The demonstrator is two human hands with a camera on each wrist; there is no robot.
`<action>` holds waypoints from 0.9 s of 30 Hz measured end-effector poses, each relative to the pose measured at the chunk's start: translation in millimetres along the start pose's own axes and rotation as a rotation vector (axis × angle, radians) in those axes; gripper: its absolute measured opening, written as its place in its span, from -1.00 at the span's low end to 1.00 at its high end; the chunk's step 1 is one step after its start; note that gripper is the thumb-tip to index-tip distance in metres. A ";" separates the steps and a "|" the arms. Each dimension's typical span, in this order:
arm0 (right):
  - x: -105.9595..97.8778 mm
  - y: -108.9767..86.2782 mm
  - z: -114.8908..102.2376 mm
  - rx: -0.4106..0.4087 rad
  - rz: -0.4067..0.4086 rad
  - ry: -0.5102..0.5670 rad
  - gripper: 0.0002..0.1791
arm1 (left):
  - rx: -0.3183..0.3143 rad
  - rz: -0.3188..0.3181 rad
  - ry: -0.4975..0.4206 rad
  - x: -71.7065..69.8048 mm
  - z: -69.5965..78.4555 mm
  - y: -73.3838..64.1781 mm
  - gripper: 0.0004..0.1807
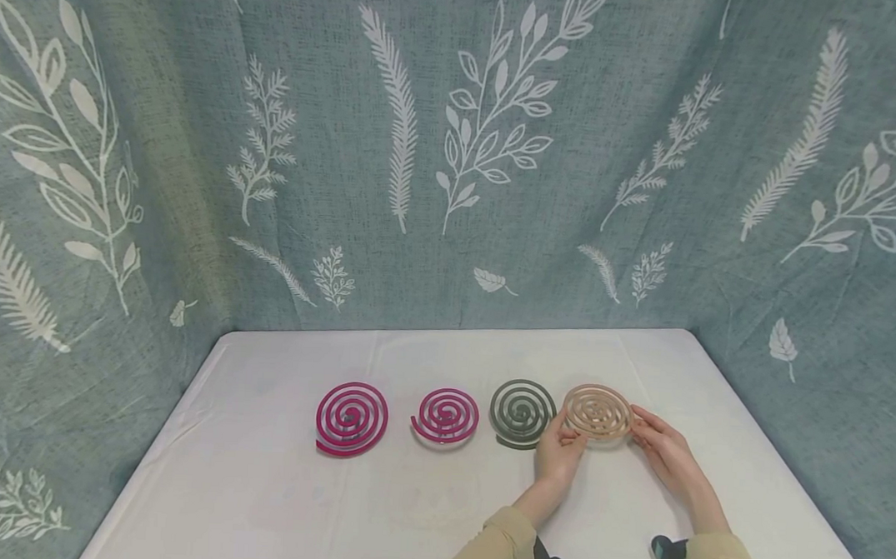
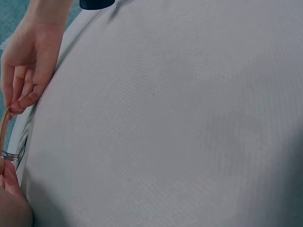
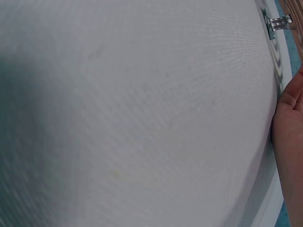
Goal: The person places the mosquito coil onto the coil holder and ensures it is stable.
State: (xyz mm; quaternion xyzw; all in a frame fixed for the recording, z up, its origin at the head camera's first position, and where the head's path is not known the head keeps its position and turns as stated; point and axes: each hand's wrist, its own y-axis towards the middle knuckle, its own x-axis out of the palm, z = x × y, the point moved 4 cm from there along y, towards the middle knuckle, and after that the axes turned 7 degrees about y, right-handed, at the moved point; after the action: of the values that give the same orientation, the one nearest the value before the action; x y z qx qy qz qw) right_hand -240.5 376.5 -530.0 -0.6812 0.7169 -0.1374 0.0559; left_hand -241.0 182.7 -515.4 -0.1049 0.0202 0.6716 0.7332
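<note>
A tan mosquito coil (image 1: 599, 392) is held level just above the table at the right end of a row of coils. My left hand (image 1: 558, 458) pinches its left edge, and my right hand (image 1: 667, 453) pinches the right edge. Beneath the coil a small metal stand (image 3: 282, 22) shows in the right wrist view. Seen edge-on at the far left of the left wrist view, the coil (image 2: 4, 126) spans between both hands. Whether it touches the table cannot be told.
Left of the tan coil lie a dark green coil (image 1: 524, 384), then a magenta coil (image 1: 474, 418) and another magenta coil (image 1: 383, 418). They are on a white table (image 1: 318, 507). Blue-green leaf-patterned cloth (image 1: 311, 140) hangs behind and at the sides.
</note>
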 end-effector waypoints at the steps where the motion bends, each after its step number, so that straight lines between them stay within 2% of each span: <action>1: 0.9 -0.4 -0.7 0.007 0.005 0.003 -0.28 | 0.001 0.000 0.006 -0.2 0.2 0.0 -0.39; 5: 3.1 -1.6 -2.4 0.021 0.007 0.009 -0.33 | -0.008 -0.004 0.016 -0.5 -0.2 -0.1 -0.38; 24: 3.6 -1.6 -3.8 0.027 0.039 0.057 -0.32 | -0.010 -0.003 0.020 -0.9 -0.7 0.2 -0.40; 27: 3.3 -2.6 -3.8 0.024 0.037 0.066 -0.26 | -0.006 -0.004 0.021 -0.3 -1.4 0.7 -0.40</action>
State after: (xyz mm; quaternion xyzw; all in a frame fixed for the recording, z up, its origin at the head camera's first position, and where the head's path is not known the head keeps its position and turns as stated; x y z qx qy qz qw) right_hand -239.2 373.6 -525.4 -0.6623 0.7291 -0.1674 0.0432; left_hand -241.6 182.2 -516.9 -0.1144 0.0257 0.6689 0.7340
